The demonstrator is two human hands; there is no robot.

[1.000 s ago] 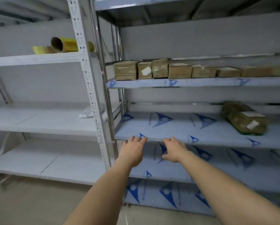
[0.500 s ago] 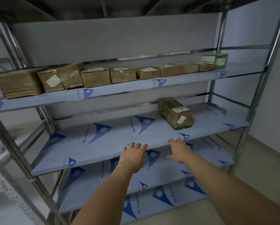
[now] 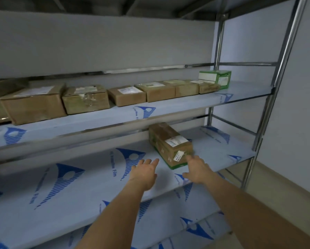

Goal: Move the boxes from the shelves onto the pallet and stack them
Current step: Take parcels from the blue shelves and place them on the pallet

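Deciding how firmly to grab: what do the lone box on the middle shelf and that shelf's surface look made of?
The lone box: brown cardboard, apparently under glossy wrap, with white paper labels. The middle shelf: probably metal, judging by its chromed posts, under pale blue-printed protective film that looks slick.

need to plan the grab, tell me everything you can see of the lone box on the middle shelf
The lone box is brown cardboard, long, with green print low on its sides and two white labels. It lies flat, angled, on the film-covered middle shelf, closed. The right hand reaches its near end; contact is unclear.
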